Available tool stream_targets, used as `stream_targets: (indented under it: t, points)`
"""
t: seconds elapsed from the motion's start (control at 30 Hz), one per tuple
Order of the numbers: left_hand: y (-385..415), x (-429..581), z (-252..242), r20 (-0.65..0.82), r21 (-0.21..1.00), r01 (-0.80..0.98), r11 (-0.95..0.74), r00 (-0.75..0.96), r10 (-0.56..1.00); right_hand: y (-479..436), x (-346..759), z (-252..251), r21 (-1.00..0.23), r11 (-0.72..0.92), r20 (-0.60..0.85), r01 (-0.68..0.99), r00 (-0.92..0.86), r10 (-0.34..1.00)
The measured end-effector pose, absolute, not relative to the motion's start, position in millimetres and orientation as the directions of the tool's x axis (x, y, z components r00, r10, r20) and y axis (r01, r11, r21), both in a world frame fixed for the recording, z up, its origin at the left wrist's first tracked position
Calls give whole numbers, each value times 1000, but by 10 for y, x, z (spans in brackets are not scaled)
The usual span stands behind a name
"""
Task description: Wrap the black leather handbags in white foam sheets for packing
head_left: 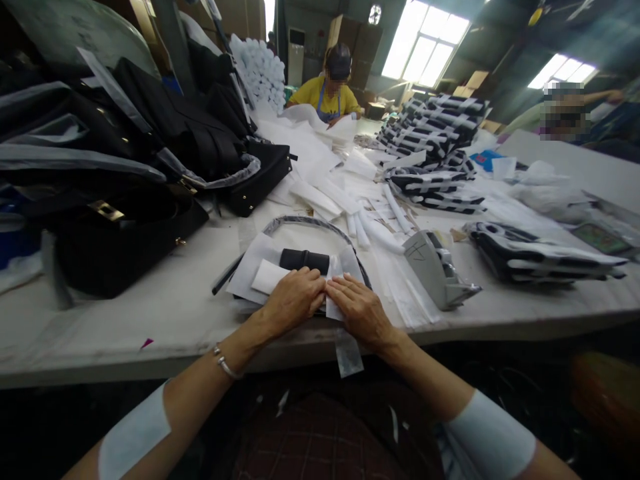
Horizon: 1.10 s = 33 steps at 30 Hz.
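Observation:
A black handbag (305, 261) lies before me at the table's front edge, with white paper (267, 276) over it and a wrapped handle (310, 222) arching behind. My left hand (296, 293) is on the bag's near side, its fingers curled and pressed together; what they pinch is hidden. Close beside it, my right hand (363, 311) lies with fingers stretched flat on a white paper strip (334, 307). A clear piece of film (349, 353) hangs below that hand over the table edge.
A grey tape dispenser (433, 270) stands to the right, near a wrapped bundle (540, 257). Black handbags (125, 233) crowd the left side. Paper strips (370, 220) and a stack of striped wrapped pieces (435, 140) lie farther back. A person in yellow (327, 97) sits across the table.

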<state>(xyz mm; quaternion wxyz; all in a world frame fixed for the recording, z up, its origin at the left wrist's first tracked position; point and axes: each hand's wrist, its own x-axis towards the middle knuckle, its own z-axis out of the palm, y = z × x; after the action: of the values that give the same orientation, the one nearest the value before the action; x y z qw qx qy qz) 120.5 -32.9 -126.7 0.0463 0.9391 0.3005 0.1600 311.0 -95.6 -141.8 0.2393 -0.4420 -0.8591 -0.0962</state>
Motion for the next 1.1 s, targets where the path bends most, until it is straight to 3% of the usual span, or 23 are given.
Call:
stream_targets:
  t: [0.13, 0.27, 0.37, 0.5, 0.63, 0.73, 0.9, 1.1]
  points:
    - [-311, 1164, -1410, 437, 321, 438, -839, 718, 542, -957, 3115, -1426, -142, 643, 590, 752, -458, 665]
    - [-306, 1150, -1485, 456, 253, 334, -908, 787, 417, -997, 3118, -1376, -231, 685, 648, 691, -416, 638]
    - [-291, 1140, -1514, 459, 258, 334, -907, 783, 419, -1217, 3217, -1321, -268, 705, 641, 656, -426, 639]
    - [-276, 1111, -1493, 455, 339, 283, -897, 786, 419, -1710, 3422, -1393, -216, 700, 592, 680, -479, 648]
    - [-277, 1089, -1429, 397, 341, 263, -902, 830, 392, -1979, 3484, -1653, -97, 647, 439, 756, -551, 710]
    - [-288, 1087, -1415, 376, 322, 286, -902, 836, 399, -1913, 3410, -1780, -80, 586, 465, 806, -490, 737]
    - [-317, 1099, -1462, 396, 286, 315, -905, 821, 411, -1710, 3252, -1742, -188, 620, 604, 762, -408, 685]
    - [-317, 1139, -1501, 421, 295, 324, -899, 800, 427, -1805, 3083, -1715, -372, 648, 609, 665, -351, 711]
